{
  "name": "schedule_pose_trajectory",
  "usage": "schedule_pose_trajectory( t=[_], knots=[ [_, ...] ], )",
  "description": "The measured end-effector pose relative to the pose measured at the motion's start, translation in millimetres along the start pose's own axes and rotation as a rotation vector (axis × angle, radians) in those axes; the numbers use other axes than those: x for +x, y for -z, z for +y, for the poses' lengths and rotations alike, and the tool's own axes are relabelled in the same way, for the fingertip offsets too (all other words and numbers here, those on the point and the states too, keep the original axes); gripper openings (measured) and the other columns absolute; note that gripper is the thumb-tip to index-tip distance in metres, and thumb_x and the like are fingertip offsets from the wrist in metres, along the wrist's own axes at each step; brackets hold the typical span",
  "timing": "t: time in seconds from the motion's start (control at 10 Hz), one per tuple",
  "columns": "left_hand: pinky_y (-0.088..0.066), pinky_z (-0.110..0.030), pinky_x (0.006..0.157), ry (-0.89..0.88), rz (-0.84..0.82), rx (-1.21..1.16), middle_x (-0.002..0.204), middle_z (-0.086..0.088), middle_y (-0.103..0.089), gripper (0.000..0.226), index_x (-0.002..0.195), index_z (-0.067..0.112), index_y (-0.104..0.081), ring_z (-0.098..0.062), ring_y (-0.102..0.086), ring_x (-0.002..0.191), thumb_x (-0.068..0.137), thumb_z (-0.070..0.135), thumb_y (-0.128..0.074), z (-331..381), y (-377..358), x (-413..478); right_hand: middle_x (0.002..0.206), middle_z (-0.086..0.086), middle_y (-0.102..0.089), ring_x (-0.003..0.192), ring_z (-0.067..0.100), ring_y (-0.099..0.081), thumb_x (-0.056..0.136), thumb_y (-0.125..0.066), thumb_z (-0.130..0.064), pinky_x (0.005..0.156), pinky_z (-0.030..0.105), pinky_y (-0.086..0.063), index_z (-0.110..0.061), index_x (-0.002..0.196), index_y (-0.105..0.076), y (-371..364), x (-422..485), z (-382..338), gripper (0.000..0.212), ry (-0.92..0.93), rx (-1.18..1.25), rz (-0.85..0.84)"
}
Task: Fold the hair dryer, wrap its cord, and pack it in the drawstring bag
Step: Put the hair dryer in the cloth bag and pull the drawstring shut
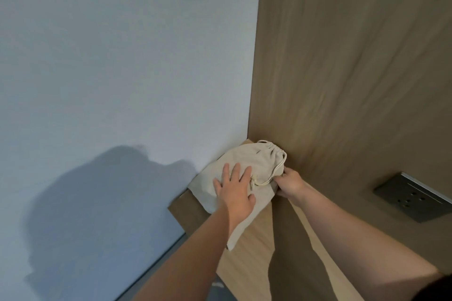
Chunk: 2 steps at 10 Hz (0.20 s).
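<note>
Softly bulging cloth drawstring bag, left hand flat on it

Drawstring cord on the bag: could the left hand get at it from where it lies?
Probably yes. The left hand rests flat on the bag, and the cord runs uncovered just beside its fingers.

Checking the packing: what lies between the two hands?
In the head view, the bag and its cord lie between the left hand and right hand.
</note>
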<state>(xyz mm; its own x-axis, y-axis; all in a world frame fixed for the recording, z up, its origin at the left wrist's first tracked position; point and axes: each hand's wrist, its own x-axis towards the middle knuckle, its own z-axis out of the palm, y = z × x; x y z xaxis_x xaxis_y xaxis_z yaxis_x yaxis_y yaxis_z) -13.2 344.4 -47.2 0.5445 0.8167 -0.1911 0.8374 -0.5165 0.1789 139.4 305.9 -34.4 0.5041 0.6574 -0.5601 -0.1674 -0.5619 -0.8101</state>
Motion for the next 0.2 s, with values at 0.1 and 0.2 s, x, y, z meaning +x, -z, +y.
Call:
schedule_pose_trajectory(
  t=[0.1, 0.2],
  knots=[
    [-0.008, -0.051, 0.118, -0.052, -0.072, -0.075, 0.162, -0.002, 0.002, 0.066, 0.151, 0.030, -0.003, -0.027, 0.008, 0.148, 0.098, 0.037, -0.041, -4.6, 16.6, -12.9, 0.114, 0.007, -0.061, 0.102, 0.025, -0.060, 0.090, -0.045, -0.003, 0.079, 0.038, -0.055, -0.015, 0.131, -0.049, 7.7, -25.0, -1.4, 0.043, 0.037, -0.104, -0.045],
    [-0.014, -0.045, 0.120, -0.094, 0.024, -0.181, 0.162, -0.002, -0.004, 0.066, 0.151, 0.027, -0.008, -0.025, -0.001, 0.149, 0.097, 0.037, -0.044, 5.6, 42.6, -30.5, 0.137, 0.010, -0.052, 0.122, 0.025, -0.053, 0.090, -0.051, -0.011, 0.100, 0.043, -0.048, -0.010, 0.136, -0.043, 36.6, -72.6, -20.4, 0.047, 0.246, -0.230, 0.055]
  ],
)
